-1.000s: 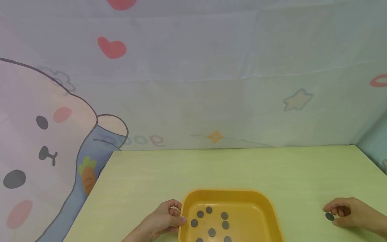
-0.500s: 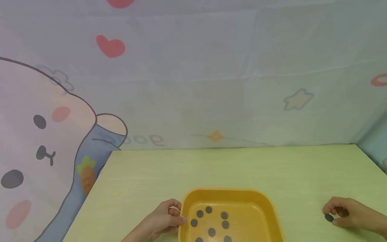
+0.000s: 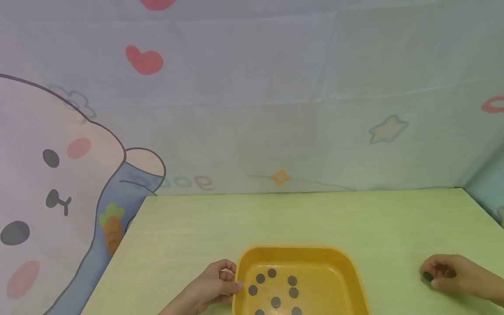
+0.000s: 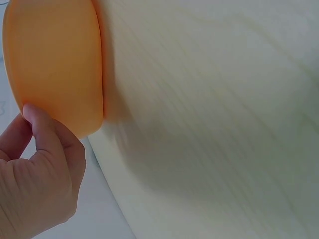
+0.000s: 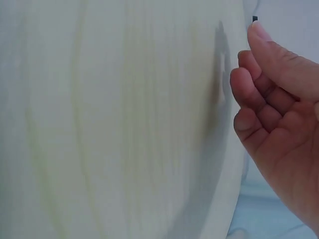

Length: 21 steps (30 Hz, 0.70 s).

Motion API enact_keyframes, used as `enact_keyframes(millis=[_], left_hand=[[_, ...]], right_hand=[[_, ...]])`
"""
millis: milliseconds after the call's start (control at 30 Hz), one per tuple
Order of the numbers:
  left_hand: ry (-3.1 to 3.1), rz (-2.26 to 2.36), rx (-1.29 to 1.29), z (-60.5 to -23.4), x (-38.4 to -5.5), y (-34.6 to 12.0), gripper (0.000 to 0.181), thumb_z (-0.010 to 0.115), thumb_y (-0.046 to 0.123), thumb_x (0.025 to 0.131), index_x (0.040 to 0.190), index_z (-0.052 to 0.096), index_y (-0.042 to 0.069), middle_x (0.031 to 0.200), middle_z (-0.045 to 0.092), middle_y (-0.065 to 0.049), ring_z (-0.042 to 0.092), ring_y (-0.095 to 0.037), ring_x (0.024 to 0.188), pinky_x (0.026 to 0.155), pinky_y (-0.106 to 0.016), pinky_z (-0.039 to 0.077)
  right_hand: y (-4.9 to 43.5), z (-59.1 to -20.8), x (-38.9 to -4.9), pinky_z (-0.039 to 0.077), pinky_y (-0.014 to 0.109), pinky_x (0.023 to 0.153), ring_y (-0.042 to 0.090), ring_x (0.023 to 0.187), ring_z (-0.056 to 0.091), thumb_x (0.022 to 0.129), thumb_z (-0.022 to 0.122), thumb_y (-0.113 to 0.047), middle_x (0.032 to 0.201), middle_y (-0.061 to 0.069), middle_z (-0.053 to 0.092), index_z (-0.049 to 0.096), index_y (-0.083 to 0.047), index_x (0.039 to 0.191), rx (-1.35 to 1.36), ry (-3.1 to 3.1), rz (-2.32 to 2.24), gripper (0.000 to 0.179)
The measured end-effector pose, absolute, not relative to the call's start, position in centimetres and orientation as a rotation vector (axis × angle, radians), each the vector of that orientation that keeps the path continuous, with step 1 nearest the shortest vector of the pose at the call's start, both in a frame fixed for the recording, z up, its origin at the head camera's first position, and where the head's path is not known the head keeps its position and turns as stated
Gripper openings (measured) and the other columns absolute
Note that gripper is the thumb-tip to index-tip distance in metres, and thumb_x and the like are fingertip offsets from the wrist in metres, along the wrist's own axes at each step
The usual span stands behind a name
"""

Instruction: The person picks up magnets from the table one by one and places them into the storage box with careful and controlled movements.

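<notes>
At the bottom middle of the head view stands a yellow rounded tray (image 3: 328, 284). My left hand (image 3: 210, 286) grips its left rim, thumb on the near side; in the left wrist view this hand (image 4: 42, 169) pinches the edge of the tray (image 4: 57, 59). Several flat dark discs (image 3: 276, 302) lie in the tray, mostly in its left half. To the right, my right hand (image 3: 458, 273) pinches one small dark disc (image 3: 427, 276) between thumb and forefinger, just above the table. Only an edge of that disc (image 5: 255, 19) shows past the thumb in the right wrist view.
Pale yellow-green table (image 3: 189, 227) spreads around and behind the tray. A printed cloth (image 3: 252, 87) with hearts and a cartoon animal hangs along its back and left. The tray's near side is cut off by the frame's bottom edge.
My right hand has shifted slightly up and left, and the disc has turned a little between its fingers. The left hand and the tray stay in place.
</notes>
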<state>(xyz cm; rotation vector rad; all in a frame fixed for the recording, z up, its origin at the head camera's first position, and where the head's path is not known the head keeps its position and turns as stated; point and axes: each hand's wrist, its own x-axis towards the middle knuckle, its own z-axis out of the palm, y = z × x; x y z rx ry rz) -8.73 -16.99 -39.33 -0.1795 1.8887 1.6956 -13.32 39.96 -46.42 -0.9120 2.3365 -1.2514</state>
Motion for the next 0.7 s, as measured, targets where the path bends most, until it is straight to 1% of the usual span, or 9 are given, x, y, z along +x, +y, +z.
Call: enact_keyframes(millis=[67,233,400,533,633,700], left_hand=[[1.883,1.7,-0.178,-39.3,-8.7,-17.0,0.028,0.067,0.001,0.083,0.1,0.046,0.005,0.075,0.051,0.0,0.052,-0.009,0.061,0.052,-0.017,0.046],[1.875,1.706,-0.177,-39.4,-8.7,-17.1,0.028,0.067,0.001,0.083,0.1,0.046,0.005,0.075,0.051,-0.001,0.053,-0.01,0.062,0.053,-0.017,0.046],[1.883,1.7,-0.179,-39.3,-8.8,-17.0,0.028,0.067,0.001,0.083,0.101,0.046,0.004,0.075,0.05,-0.001,0.053,-0.01,0.062,0.053,-0.017,0.046],[1.881,1.702,-0.174,-39.3,-8.8,-17.0,0.028,0.067,0.001,0.083,0.101,0.046,0.004,0.076,0.051,-0.001,0.054,-0.01,0.063,0.053,-0.017,0.047],[1.881,1.704,-0.173,-39.3,-8.7,-17.0,0.028,0.067,0.001,0.083,0.101,0.046,0.004,0.076,0.051,-0.001,0.054,-0.01,0.063,0.054,-0.017,0.047],[1.88,1.704,-0.177,-39.3,-8.7,-17.0,0.028,0.067,0.001,0.083,0.1,0.046,0.004,0.076,0.051,-0.001,0.054,-0.01,0.063,0.054,-0.017,0.047]], right_hand=[[39.9,-46.2,-13.4,0.041,0.024,0.054,0.006,0.071,0.051,0.085,0.06,0.007,0.086,-0.011,0.057,0.059,-0.007,0.099,-0.875,2.314,-1.281,0.021],[39.8,-45.6,-13.6,0.041,0.026,0.054,0.008,0.071,0.051,0.085,0.058,0.011,0.086,-0.008,0.056,0.057,-0.006,0.098,-0.852,2.232,-1.381,0.021],[39.9,-45.0,-13.8,0.044,0.024,0.058,0.008,0.075,0.053,0.087,0.054,0.013,0.092,-0.009,0.06,0.06,-0.009,0.104,-0.816,2.095,-1.487,0.029],[39.9,-44.7,-13.8,0.047,0.021,0.064,0.005,0.08,0.055,0.088,0.052,0.013,0.098,-0.012,0.062,0.061,-0.013,0.107,-0.772,2.033,-1.512,0.033],[39.8,-44.6,-13.9,0.048,0.019,0.068,0.003,0.084,0.056,0.087,0.051,0.014,0.101,-0.01,0.063,0.061,-0.011,0.108,-0.789,1.992,-1.526,0.034],[39.8,-44.5,-14.0,0.049,0.019,0.069,0.002,0.085,0.056,0.087,0.051,0.015,0.102,-0.009,0.063,0.061,-0.009,0.11,-0.803,1.96,-1.534,0.034]])
